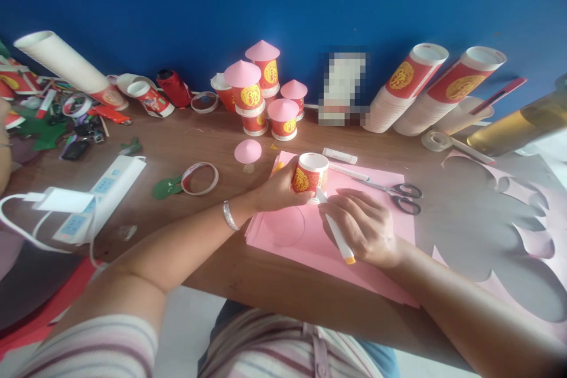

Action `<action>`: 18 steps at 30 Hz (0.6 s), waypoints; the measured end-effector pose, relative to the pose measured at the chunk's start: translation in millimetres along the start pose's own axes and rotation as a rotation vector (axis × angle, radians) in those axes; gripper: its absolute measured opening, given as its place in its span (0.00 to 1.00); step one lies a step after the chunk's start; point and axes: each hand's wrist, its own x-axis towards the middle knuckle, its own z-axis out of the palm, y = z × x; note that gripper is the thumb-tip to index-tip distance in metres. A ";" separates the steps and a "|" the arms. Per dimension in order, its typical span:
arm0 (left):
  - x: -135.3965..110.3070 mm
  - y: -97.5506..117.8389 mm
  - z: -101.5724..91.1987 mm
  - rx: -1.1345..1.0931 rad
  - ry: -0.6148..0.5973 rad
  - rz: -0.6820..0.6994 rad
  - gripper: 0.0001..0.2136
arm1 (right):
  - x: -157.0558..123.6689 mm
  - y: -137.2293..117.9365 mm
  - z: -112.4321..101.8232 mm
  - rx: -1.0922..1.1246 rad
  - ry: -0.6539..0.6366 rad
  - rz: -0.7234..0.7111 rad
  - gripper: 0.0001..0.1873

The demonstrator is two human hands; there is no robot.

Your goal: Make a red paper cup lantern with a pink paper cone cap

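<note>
My left hand (277, 190) is wrapped round a red paper cup (305, 177) with a yellow emblem and a white rim. The cup stands upright over a stack of pink paper (372, 274). In my right hand (367, 227) is a white marker (339, 236) with an orange end, its tip close to the cup's front; whether it touches, I cannot tell. A drawn circle (286, 226) shows on the top pink sheet, left of the cup. Scissors (405, 194), a white pen (354, 174) and a glue stick (340, 156) lie just beyond my right hand.
Small cup towers with pink cone roofs (242, 75) stand by the blue wall. Cup stacks (405, 88) lean at the right, near a tape roll (436, 140). Pink offcuts (516, 186) lie on the right. A power strip (101, 201) and a cut cup ring (215, 180) are left.
</note>
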 end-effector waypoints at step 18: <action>0.1 -8.0 -1.3 0.001 -0.006 0.038 0.24 | -1.9 -1.7 3.6 0.042 -0.030 -0.017 0.04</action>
